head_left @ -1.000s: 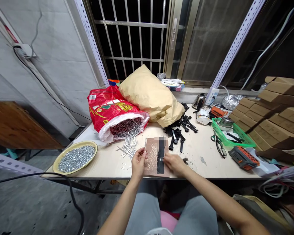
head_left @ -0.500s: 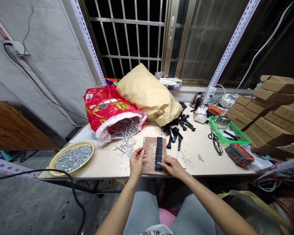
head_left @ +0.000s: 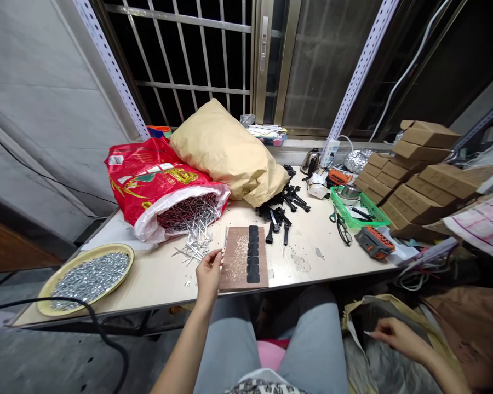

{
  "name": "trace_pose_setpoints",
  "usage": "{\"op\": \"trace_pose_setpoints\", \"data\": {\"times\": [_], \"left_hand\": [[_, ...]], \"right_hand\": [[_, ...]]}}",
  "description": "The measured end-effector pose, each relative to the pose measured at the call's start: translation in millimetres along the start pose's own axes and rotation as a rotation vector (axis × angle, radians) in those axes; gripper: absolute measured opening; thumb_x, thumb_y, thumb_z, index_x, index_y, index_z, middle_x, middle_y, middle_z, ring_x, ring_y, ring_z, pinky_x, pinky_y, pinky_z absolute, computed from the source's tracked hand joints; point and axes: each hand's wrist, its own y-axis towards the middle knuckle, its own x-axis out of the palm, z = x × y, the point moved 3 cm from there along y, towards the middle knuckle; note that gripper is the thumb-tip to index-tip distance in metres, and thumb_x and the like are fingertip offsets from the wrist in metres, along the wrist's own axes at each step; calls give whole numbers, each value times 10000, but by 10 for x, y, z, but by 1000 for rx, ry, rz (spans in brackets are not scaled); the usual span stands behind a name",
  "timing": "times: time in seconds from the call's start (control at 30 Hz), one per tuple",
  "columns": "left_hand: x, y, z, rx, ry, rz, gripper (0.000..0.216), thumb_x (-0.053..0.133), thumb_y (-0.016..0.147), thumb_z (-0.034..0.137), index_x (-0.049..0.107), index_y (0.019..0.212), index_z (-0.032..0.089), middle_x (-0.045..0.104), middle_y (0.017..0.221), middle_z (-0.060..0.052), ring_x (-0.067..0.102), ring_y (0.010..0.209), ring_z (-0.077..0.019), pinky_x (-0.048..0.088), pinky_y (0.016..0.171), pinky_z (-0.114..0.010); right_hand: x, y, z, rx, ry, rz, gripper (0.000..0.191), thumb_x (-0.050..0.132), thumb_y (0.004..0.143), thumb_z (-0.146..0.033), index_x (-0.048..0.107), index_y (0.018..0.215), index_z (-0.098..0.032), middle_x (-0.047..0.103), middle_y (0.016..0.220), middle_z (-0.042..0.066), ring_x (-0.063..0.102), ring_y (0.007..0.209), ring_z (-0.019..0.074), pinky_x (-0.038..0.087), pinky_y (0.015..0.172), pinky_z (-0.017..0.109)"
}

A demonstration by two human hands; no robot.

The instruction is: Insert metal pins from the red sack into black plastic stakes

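My left hand (head_left: 208,273) is at the left edge of a brown board (head_left: 235,280), thumb and fingertips pinched together; what they hold, if anything, is too small to make out. On the board lie a column of black rounded-square pieces (head_left: 253,261) and a scatter of pale specks (head_left: 240,251). Out to the right, below the table edge, my right hand (head_left: 396,336) hangs over an open sack (head_left: 363,361). Its fingers are closed on a small whitish piece (head_left: 368,332), whose kind I cannot tell.
A red bag (head_left: 148,180) spills metal nails (head_left: 197,241) left of the board. A yellow dish (head_left: 125,268) holds small silvery pieces. Behind are a tan sack (head_left: 230,153) and black parts (head_left: 285,205). Scissors (head_left: 342,227), a green basket (head_left: 363,219) and cardboard boxes (head_left: 431,191) stand right.
My right hand has left the black pieces on the board and swung right and down over the open sack. My left hand stays at the board's left edge. The view has turned right.
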Motion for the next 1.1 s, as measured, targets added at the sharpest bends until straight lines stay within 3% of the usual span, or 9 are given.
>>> {"op": "trace_pose_setpoints", "data": {"times": [0.1, 0.23, 0.33, 0.43, 0.57, 0.63, 0.77, 0.9, 1.1], "left_hand": [[-82, 81, 29, 44, 49, 29, 364, 623, 637, 396, 614, 871, 118, 628, 836, -77, 588, 757, -168, 467, 643, -270], [-375, 211, 73, 121, 182, 129, 393, 552, 694, 413, 592, 942, 111, 634, 854, -87, 596, 748, -171, 468, 635, -273], [-666, 279, 122, 189, 459, 193, 388, 455, 764, 399, 572, 985, 102, 638, 881, -106, 591, 777, -186, 462, 676, -300], [-777, 317, 134, 201, 623, 161, 290, 504, 734, 337, 612, 882, 114, 641, 835, -102, 577, 749, -204, 442, 730, -336], [-442, 395, 59, 276, 950, -147, 180, 507, 721, 211, 624, 838, 141, 617, 881, -103, 552, 875, -224, 393, 830, -331], [-251, 453, 7, 288, 1022, -193, 156, 504, 713, 173, 615, 817, 137, 594, 911, -124, 520, 948, -248, 366, 856, -346], [-70, 543, -65, 275, 977, -193, 81, 494, 695, 124, 561, 653, 142, 575, 820, -124, 509, 933, -263, 354, 836, -360], [-106, 540, -62, 263, 850, -169, 123, 455, 700, 99, 507, 610, 163, 556, 734, -89, 523, 866, -237, 358, 820, -360], [-42, 331, 3, 163, 528, -153, 114, 489, 742, 254, 530, 741, 147, 567, 670, -35, 561, 644, -161, 436, 645, -299]], "right_hand": [[-75, 177, -147, -111, -127, 269, 243, 503, 769, -412, 625, 768, -202, 643, 780, 75, 606, 720, 225, 476, 660, 332], [-144, 894, -1225, -497, -360, 481, 259, 379, 853, -235, 594, 988, -189, 599, 1016, 109, 557, 942, 211, 443, 823, 343], [-36, 1403, -1908, -724, -599, 416, 327, 383, 833, -125, 538, 1117, -169, 515, 1198, 120, 483, 1074, 225, 411, 867, 368], [103, 1748, -2174, -891, -800, 318, 358, 418, 809, -79, 521, 1146, -138, 469, 1260, 134, 423, 1151, 243, 363, 923, 413], [205, 2003, -2199, -1077, -965, 234, 254, 395, 827, -63, 617, 945, -98, 576, 1109, 144, 469, 1109, 240, 321, 971, 426], [202, 2036, -2220, -1144, -1007, 232, 249, 382, 832, -53, 623, 870, -101, 614, 1012, 132, 496, 1073, 226, 306, 991, 424], [83, 1939, -2363, -1143, -945, 343, 305, 318, 831, -8, 599, 852, -125, 617, 910, 100, 506, 1035, 205, 270, 1012, 457], [-30, 1728, -2540, -1070, -754, 433, 368, 250, 857, -21, 573, 971, -156, 598, 902, 78, 529, 940, 183, 289, 979, 477], [86, 1411, -2966, -866, -325, 448, 319, 277, 901, -128, 533, 1084, -184, 581, 868, 81, 541, 789, 162, 427, 687, 272]]}}
